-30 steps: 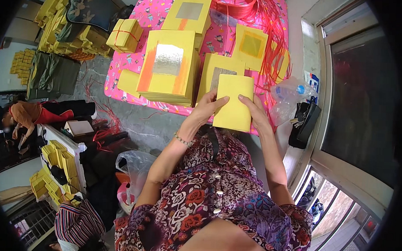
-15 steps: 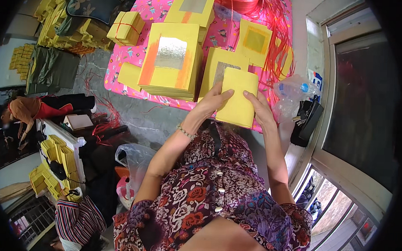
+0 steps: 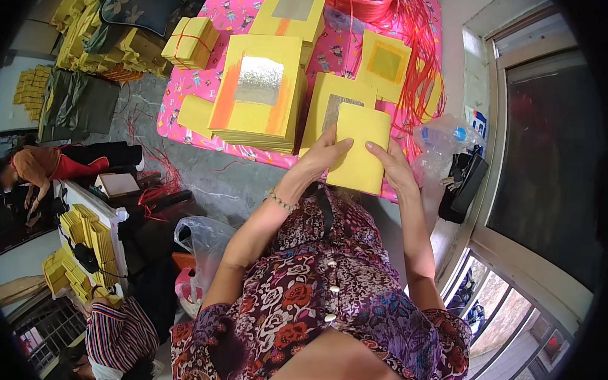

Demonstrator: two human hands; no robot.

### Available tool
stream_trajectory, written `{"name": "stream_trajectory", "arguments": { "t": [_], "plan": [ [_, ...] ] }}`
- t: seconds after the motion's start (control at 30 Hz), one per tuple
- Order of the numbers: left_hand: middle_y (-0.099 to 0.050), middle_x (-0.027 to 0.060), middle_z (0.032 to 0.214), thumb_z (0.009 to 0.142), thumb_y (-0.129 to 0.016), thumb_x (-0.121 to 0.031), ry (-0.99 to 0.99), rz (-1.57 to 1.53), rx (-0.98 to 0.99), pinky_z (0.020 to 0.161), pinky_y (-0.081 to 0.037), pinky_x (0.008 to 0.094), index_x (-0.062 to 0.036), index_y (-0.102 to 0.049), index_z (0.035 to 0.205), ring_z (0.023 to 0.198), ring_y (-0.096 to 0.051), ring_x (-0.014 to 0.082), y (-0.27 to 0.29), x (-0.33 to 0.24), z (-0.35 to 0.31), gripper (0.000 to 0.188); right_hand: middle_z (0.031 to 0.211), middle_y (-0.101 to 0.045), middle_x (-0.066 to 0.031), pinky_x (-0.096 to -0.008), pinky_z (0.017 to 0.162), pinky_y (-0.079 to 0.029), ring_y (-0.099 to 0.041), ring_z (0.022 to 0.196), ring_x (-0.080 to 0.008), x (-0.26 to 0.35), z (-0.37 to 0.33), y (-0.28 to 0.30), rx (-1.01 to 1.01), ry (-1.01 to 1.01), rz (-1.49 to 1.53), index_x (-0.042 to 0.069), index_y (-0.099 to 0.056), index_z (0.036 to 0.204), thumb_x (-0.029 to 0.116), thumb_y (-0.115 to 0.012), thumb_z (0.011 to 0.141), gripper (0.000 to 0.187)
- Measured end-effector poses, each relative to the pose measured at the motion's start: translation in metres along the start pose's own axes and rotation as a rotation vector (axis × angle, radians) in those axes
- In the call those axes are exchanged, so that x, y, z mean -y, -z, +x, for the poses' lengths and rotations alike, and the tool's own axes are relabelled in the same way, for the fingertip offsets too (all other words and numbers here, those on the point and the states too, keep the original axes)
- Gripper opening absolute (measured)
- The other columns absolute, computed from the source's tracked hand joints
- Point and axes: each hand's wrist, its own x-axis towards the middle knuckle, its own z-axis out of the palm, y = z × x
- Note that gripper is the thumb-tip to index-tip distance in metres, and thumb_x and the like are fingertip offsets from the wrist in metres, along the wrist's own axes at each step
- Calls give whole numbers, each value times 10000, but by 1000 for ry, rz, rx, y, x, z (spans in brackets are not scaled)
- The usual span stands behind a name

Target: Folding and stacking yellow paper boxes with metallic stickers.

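Observation:
A folded yellow paper (image 3: 361,155), rounded along its right side, is held between my two hands above the table's near edge. My left hand (image 3: 324,152) is closed on its left edge, thumb lying on the front. My right hand (image 3: 394,163) grips the right edge, its thumb also on top; the other fingers are mostly behind the paper. Just beyond lies a yellow sheet (image 3: 322,100) with a silver foil patch, partly covered by the held paper. Left of it stands a thick stack of yellow paper (image 3: 253,114), its top sheet bearing a silver square and orange stripes.
The pink patterned table (image 3: 207,96) also carries a tied yellow bundle (image 3: 190,42), another foil-patched stack (image 3: 283,25), an orange-bordered sheet (image 3: 387,59) and red strings (image 3: 419,57). Clear plastic bags (image 3: 439,141) hang at the right. Two people sit at left beside yellow piles (image 3: 91,243).
Both hands keep their hold on the yellow paper, which has hardly moved. My right thumb has slid slightly down and left. At the left, the people have shifted a little.

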Motion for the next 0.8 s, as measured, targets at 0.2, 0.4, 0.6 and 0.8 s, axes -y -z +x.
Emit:
{"name": "stream_trajectory", "arguments": {
  "t": [0.2,0.4,0.6,0.8],
  "plan": [
    [-519,114,1220,948,-475,-85,-6,-36,-52,888,-460,283,14,-331,1342,1083,-531,164,-6,2,-5,432,1118,-597,-101,-291,847,-491,-592,991,-160,0,-1,0,12,21,-56,-19,-472,1231,127,-652,848,447],
    [-518,102,1237,943,-472,-74,-158,-75,-157,882,-447,274,5,-311,1363,1087,-524,152,-24,8,-16,457,1102,-611,-100,-292,829,-497,-598,971,-150,8,-9,-8,2,105,-137,-18,-476,1227,100,-661,836,449],
    [-512,101,1233,932,-461,-38,-234,-72,-174,906,-429,279,-15,-306,1364,1098,-505,148,-30,12,-22,460,1074,-627,-92,-284,811,-497,-605,947,-135,11,-11,-4,58,99,-166,-24,-523,1184,110,-658,840,393],
    [-505,121,1265,939,-489,-72,-233,-81,-242,926,-422,279,13,-311,1360,1123,-506,158,-33,9,-27,465,1010,-650,-67,-258,766,-494,-612,885,-103,8,-10,-2,76,62,-142,-20,-569,1143,173,-632,877,335]
  ]
}}
